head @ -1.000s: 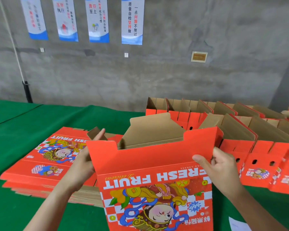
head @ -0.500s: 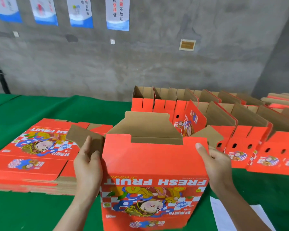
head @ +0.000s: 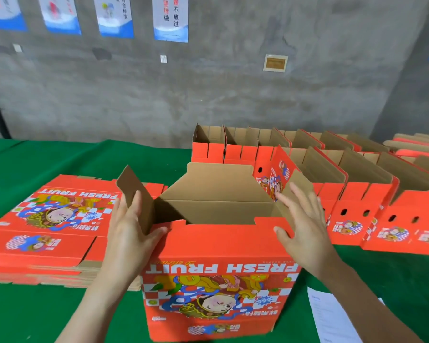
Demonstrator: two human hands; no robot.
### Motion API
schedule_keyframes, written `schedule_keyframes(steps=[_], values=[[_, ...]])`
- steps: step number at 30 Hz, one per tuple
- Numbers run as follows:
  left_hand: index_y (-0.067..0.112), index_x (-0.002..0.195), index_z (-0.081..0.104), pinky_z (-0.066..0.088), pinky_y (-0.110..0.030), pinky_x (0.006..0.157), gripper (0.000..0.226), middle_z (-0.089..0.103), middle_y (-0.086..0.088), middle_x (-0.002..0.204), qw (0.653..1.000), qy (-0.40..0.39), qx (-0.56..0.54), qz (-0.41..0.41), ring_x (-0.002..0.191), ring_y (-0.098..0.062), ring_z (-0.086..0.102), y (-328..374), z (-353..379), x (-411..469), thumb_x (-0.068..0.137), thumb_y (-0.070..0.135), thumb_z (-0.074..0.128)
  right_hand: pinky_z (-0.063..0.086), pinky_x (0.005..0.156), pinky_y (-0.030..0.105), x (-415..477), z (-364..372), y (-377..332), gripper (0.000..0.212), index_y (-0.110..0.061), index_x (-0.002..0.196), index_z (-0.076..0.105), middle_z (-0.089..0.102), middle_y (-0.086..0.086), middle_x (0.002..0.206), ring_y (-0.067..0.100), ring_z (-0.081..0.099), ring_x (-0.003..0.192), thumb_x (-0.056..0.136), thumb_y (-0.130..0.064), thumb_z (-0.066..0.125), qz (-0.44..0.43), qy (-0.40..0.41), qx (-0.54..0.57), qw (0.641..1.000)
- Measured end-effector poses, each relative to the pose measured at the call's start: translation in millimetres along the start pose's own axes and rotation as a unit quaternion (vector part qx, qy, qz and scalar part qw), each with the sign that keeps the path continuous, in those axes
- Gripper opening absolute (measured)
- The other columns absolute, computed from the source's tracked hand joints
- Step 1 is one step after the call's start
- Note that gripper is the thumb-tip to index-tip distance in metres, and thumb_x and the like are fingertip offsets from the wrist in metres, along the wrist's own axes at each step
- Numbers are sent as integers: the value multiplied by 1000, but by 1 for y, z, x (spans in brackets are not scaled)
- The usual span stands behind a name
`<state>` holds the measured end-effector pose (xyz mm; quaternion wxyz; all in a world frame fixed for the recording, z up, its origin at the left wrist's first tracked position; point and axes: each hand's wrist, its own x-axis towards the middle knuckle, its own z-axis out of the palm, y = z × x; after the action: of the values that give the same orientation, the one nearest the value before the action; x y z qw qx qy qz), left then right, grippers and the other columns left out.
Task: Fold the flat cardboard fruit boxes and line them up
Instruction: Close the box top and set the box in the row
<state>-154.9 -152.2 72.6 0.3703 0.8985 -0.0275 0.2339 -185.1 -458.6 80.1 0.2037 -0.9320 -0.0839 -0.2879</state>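
A red "FRESH FRUIT" box point(head: 218, 288) stands opened up on the green table in front of me, its print upside down and its brown inside showing. My left hand point(head: 131, 231) holds the box's left side flap point(head: 136, 194), fingers on the outside and thumb over the front wall's corner. My right hand point(head: 302, 219) lies with spread fingers against the right side flap point(head: 300, 181), thumb on the front wall's top edge. A stack of flat boxes point(head: 47, 226) lies to the left.
Two rows of folded boxes point(head: 357, 194) stand open-topped at the right and back, running toward the wall. A white paper sheet point(head: 332, 315) lies on the green table point(head: 35, 315) at the lower right. A grey concrete wall with posters rises behind.
The box has been squared open and set lower, so its inside shows. Both hands shifted from the front wall's upper corners to the two side flaps.
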Motion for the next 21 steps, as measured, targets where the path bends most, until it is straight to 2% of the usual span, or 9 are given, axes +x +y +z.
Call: schedule_keyframes(steps=[3, 6, 9, 11, 13, 15, 18, 20, 21], values=[[2, 138, 42, 29, -52, 108, 84, 39, -19, 143, 998, -23, 56, 35, 134, -42, 29, 3, -1, 6, 67, 14, 84, -19, 114, 25, 14, -3, 1, 68, -24, 143, 37, 19, -16, 152, 12, 0, 147, 83, -4, 62, -112, -112, -87, 984], [4, 142, 38, 19, -48, 116, 90, 32, -17, 150, 994, -33, 85, 57, 139, -39, 22, 4, -2, 9, 66, 12, 84, -14, 112, 17, 25, -1, 0, 75, -32, 145, 31, 16, -19, 154, 12, 5, 147, 83, -2, 59, -177, -155, -122, 964], [7, 147, 28, 11, -40, 119, 99, 18, -9, 157, 990, -32, 54, 123, 145, -30, 15, 3, -3, 10, 65, 3, 83, 15, 107, 17, 27, -3, -4, 89, -41, 142, 29, 19, -22, 152, 15, 37, 128, 73, 4, 64, -209, -149, -76, 964], [20, 149, 21, 16, -42, 119, 104, 12, 1, 159, 984, -47, 31, 168, 147, -20, 13, 0, -3, 11, 67, -2, 80, 31, 97, 23, 28, -2, -7, 98, -48, 143, 20, 14, -20, 152, 9, 45, 115, 73, 4, 66, -204, -144, -20, 968], [38, 147, 15, 18, -31, 118, 109, 16, 12, 157, 974, -66, 11, 216, 145, -7, 15, -2, -3, 12, 69, -8, 75, 34, 100, 28, 31, 1, -8, 101, -53, 144, 7, 4, -26, 153, 3, 40, 121, 77, -4, 64, -163, -155, 27, 974], [49, 146, 14, 19, -12, 111, 110, 27, 22, 150, 964, -95, -14, 248, 139, 8, 22, -3, -4, 13, 72, -8, 73, 23, 110, 31, 36, 5, -2, 93, -51, 145, 4, 8, -30, 149, 0, 22, 133, 80, -16, 62, -118, -181, 22, 976], [50, 143, 25, 26, -4, 101, 84, 44, 25, 139, 963, -143, -49, 225, 128, 13, 37, -3, -4, 11, 83, 12, 71, 9, 116, 29, 39, 10, 10, 74, -39, 147, 23, 20, -28, 145, -6, 8, 138, 84, -24, 59, -88, -212, 30, 973], [39, 140, 39, 33, -13, 101, 58, 51, 21, 135, 963, -170, -16, 208, 126, 3, 46, -3, -4, 14, 86, 36, 61, 14, 116, 25, 39, 13, 14, 64, -34, 143, 34, 23, -27, 145, -5, 16, 139, 86, -23, 60, -81, -216, 62, 971], [33, 138, 45, 36, -17, 101, 54, 54, 18, 133, 962, -183, 9, 203, 125, -2, 49, -3, -5, 16, 86, 45, 54, 16, 115, 23, 39, 14, 15, 61, -33, 142, 37, 26, -26, 145, -5, 19, 138, 87, -22, 60, -78, -215, 73, 971]])
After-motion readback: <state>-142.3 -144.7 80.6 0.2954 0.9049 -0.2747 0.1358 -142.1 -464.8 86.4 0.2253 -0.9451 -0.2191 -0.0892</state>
